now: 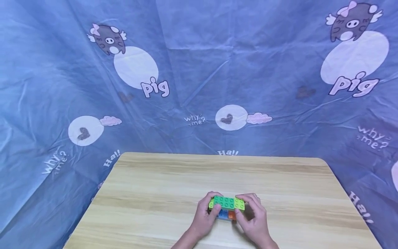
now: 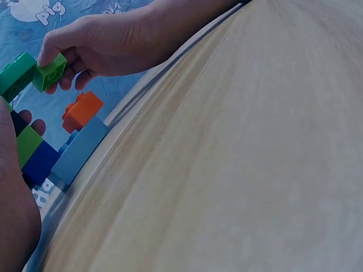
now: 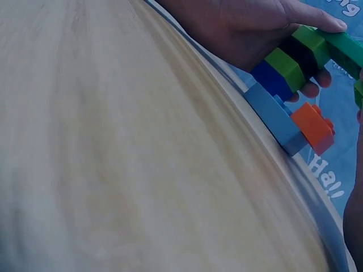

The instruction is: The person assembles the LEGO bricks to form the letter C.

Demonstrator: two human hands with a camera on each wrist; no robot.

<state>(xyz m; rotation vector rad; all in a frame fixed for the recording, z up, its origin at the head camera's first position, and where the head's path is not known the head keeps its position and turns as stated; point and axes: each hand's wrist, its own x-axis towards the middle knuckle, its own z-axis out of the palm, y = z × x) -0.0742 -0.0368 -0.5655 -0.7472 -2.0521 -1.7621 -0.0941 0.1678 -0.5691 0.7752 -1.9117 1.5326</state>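
A light-blue building brick (image 2: 82, 150) lies on the table. At its right end sits an orange brick (image 2: 83, 110); at its left end rises a stack with a dark-blue brick (image 3: 269, 82), a lime brick (image 3: 285, 69), a black brick (image 3: 299, 54) and another lime brick (image 3: 313, 44). My left hand (image 1: 203, 215) grips this stack, its thumb on a long green brick (image 1: 224, 200) across the top. With thumb and fingers, my right hand (image 1: 255, 219) pinches a lime brick (image 1: 239, 204) at the green brick's right end. Whether those two are joined, I cannot tell.
The wood-grain table (image 1: 149, 193) extends to both sides and behind the hands. Beyond its far edge hangs a blue cloth (image 1: 192, 76) printed with pigs and words, which also runs down along the table's left and right sides.
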